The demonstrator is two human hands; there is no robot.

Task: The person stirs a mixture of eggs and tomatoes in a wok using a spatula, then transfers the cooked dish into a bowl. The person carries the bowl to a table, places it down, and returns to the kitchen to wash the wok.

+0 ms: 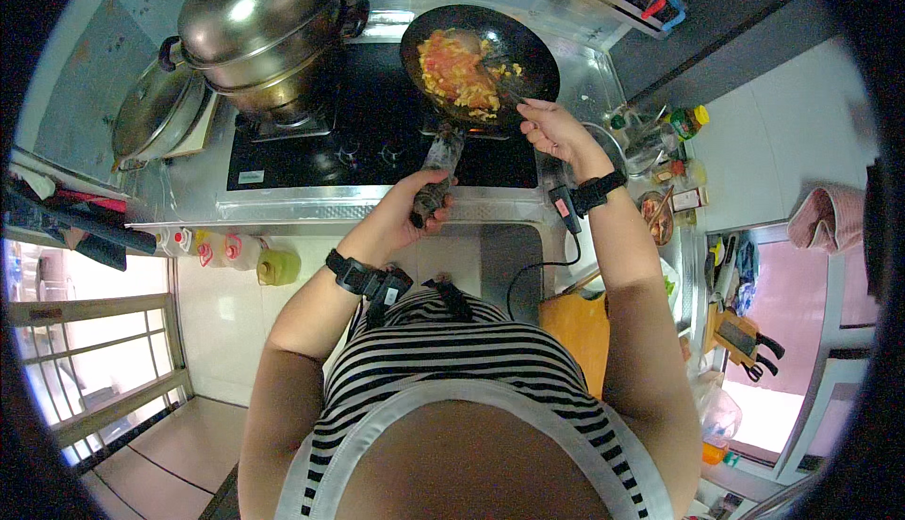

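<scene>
A black wok [534, 60] rests over the right burner of the gas hob [318, 166], with a glow of flame beneath its near rim. In it lies a red and yellow mix [456, 67] that looks like tomato and scrambled egg. My left hand [424, 209] is wrapped around the wok's handle [442, 156]. Above the wok's near right rim, my right hand [555, 131] grips a thin utensil, perhaps a spatula [508, 87]; its head is dark and blurred among the food.
A large lidded steel steamer pot [261, 32] covers the left burner, with a lidded pan [159, 113] beside it. Bottles and a bowl with chopsticks [657, 216] crowd the right counter, near a wooden cutting board [576, 332]. A knife block [739, 336] stands farther right. Jugs [277, 265] sit below left.
</scene>
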